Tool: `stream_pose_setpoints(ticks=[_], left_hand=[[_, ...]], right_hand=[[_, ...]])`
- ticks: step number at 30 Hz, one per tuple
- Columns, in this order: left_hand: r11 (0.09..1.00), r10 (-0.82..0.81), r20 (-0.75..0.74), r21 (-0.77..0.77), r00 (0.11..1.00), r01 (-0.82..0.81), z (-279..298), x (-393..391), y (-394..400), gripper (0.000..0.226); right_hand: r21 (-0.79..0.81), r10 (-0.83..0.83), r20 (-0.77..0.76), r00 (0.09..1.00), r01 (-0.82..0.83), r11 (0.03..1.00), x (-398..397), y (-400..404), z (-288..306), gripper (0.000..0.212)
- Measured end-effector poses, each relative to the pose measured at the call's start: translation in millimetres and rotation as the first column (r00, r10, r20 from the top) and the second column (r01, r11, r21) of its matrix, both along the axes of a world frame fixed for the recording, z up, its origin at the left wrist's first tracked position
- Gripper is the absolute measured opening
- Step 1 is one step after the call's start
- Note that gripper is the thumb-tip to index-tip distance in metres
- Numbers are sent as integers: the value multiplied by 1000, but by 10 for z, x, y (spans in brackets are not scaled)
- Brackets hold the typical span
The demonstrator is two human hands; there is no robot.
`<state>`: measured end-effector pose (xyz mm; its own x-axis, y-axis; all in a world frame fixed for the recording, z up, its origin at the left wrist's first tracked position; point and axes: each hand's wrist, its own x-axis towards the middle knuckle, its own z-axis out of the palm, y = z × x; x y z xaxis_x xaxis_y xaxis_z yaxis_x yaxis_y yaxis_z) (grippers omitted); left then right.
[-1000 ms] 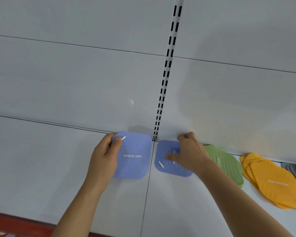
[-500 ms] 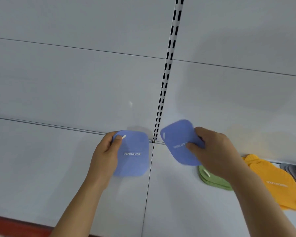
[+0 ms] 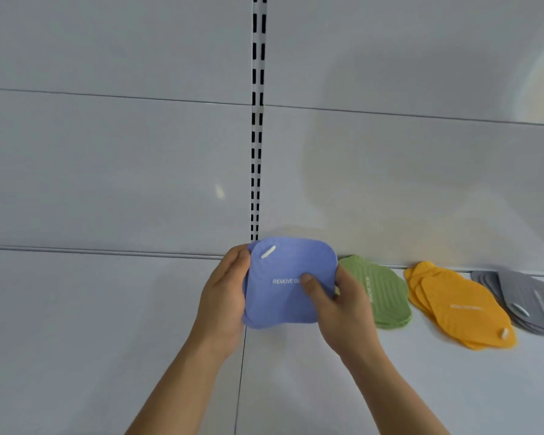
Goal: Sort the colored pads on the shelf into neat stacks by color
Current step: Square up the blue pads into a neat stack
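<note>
Both hands square up the blue pads (image 3: 288, 284) above the shelf (image 3: 107, 324).
The left hand (image 3: 225, 296) cups one edge and the right hand (image 3: 336, 304) pinches the other, likely aligning them beside the green stack (image 3: 385, 296).

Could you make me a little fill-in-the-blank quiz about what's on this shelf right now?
1. Both hands, left hand and right hand, hold pads coloured ____.
2. Just right of the right hand lies the ____ stack.
3. Between that and the grey stack lie the ____ pads.

Missing words: blue; green; orange
</note>
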<state>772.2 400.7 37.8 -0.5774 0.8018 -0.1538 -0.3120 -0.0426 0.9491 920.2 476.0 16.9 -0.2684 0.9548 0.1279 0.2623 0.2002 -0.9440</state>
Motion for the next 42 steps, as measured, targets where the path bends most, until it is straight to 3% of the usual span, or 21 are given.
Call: stream_pose_setpoints(ticks=[4,6,8,11,14,18,22,34,42], left_hand=[[999,32,3,-26,999,-32,-40,137,44,29],[999,35,-187,-19,982,-40,-64,172,40,37],[1000,4,-414,-22,910,-15,-74,202,31,35],[999,-39,-521,-37,853,23,-134,201,53,11],[996,-93,-540,-44,837,82,-193,158,15,16],[984,-171,-555,-51,814,172,-287,98,-72,28],[970,-234,-545,-74,805,232,-386,71,-158,35],[994,-97,-404,10,909,111,-465,189,-104,31],[994,-95,-395,13,914,109,-544,203,-64,36]], right_hand=[[-108,54,-133,990,-68,992,69,22,-59,4],[-84,74,-130,989,-85,993,105,4,-94,6],[-47,54,-116,992,-60,997,128,-40,-142,11],[-7,-7,-103,995,6,1000,159,-84,-219,38],[-46,15,-171,985,-23,999,202,-83,-231,65],[-4,28,-113,993,-29,1000,270,-112,-240,34],[-29,42,-126,991,-46,999,288,-124,-288,24],[6,39,-105,994,-38,999,175,-197,-346,37],[7,12,-95,995,-11,1000,156,-176,-420,40]])
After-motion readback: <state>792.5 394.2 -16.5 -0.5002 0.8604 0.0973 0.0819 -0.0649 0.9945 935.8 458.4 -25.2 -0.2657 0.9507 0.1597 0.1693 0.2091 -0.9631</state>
